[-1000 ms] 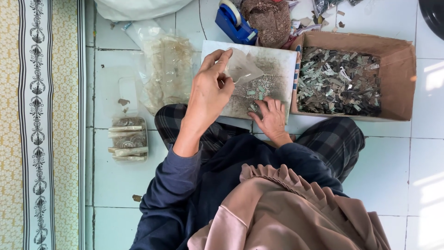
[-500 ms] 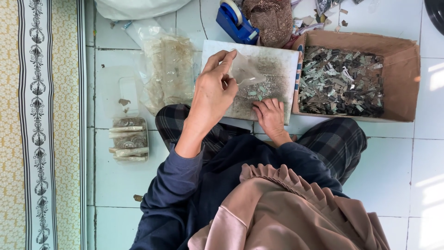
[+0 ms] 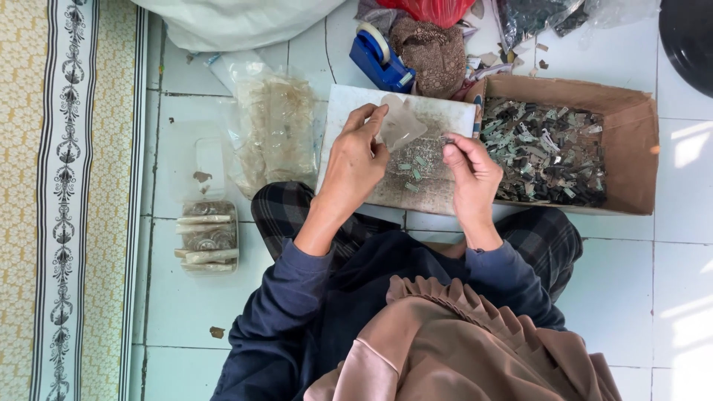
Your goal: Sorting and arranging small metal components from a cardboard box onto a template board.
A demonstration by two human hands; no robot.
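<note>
Small clear plastic pouch (image 3: 401, 125) held above the white work board (image 3: 349, 104), pinched at its left edge by the left hand (image 3: 355, 167), thumb against fingers. Looks feather-light, limp, slick; judged best taken at an edge or the mouth, since the middle would crumple. Right hand (image 3: 469, 172), over the board's right part, fingertips pressed together, seemingly on 1 tiny piece; too small to tell. Small grey-green metal pieces (image 3: 412, 167) lie loose on the board. Right of the board: cardboard box (image 3: 645, 160) of similar pieces. Behind it: blue tape dispenser (image 3: 380, 61).
</note>
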